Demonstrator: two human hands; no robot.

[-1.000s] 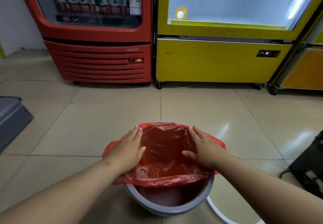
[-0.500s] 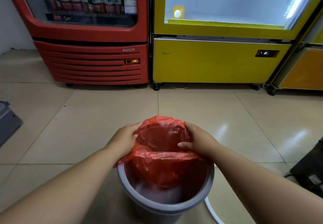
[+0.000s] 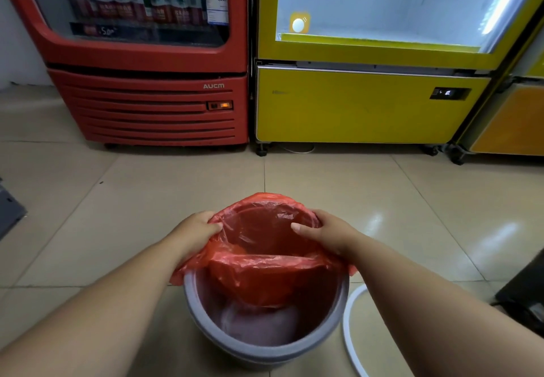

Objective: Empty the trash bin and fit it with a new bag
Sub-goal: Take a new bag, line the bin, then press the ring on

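I have both hands on the red bag (image 3: 265, 261), which sits in the mouth of the grey bin (image 3: 265, 350) on the tiled floor (image 3: 147, 200), near the bottom centre of the view. My left hand (image 3: 194, 229) is closed on the bag's left edge, fingers curled over the plastic at the bin's rim. My right hand (image 3: 326, 231) grips the right edge, thumb pointing inward over the opening and fingers wrapped outside. The bag's far edge is folded over the far rim between my hands; its near edge hangs slack across the middle of the opening, leaving the bin's near rim bare. A white ring (image 3: 350, 338) lies on the floor just right of the bin. Far beyond stand a red cooler (image 3: 153, 105) and a yellow cooler (image 3: 368, 105).
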